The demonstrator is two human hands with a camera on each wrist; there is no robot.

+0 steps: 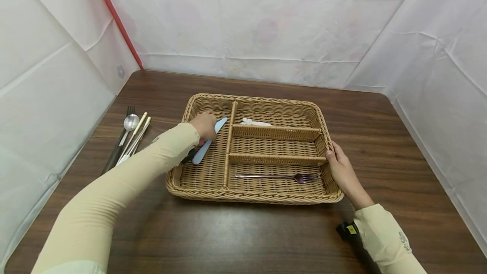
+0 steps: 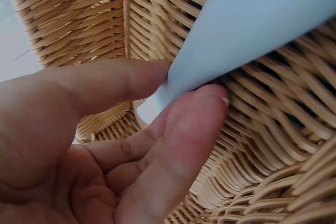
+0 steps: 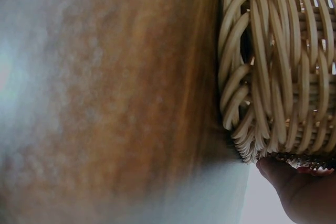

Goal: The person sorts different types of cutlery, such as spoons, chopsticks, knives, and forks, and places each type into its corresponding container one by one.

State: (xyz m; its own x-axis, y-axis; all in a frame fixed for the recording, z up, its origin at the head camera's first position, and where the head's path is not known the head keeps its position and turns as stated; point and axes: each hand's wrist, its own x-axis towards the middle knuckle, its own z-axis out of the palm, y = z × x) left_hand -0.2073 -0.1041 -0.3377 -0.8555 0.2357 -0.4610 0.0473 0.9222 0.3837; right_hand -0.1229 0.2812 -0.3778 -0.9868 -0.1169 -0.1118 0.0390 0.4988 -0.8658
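In the left compartment of a wicker cutlery basket point(image 1: 226, 155), my left hand point(image 1: 204, 126) pinches a light-blue butter knife point(image 1: 203, 151). The knife lies slanted, its far end towards the divider. Up close in the left wrist view, thumb and fingers close on the narrow part of the knife point(image 2: 236, 32). My right hand point(image 1: 340, 170) grips the basket's right rim, thumb over the top, other fingers partly hidden outside. A purple fork point(image 1: 300, 178) lies in the nearest right compartment. The far right compartment holds a white utensil point(image 1: 255, 122), partly hidden by a divider.
On the table point(image 1: 258, 231) left of the basket lie a silver spoon point(image 1: 131, 122), a black fork point(image 1: 130, 111) and several slim pieces with gold or silver handles point(image 1: 141, 124). White sheeting point(image 1: 258, 28) hangs behind the table and at both sides.
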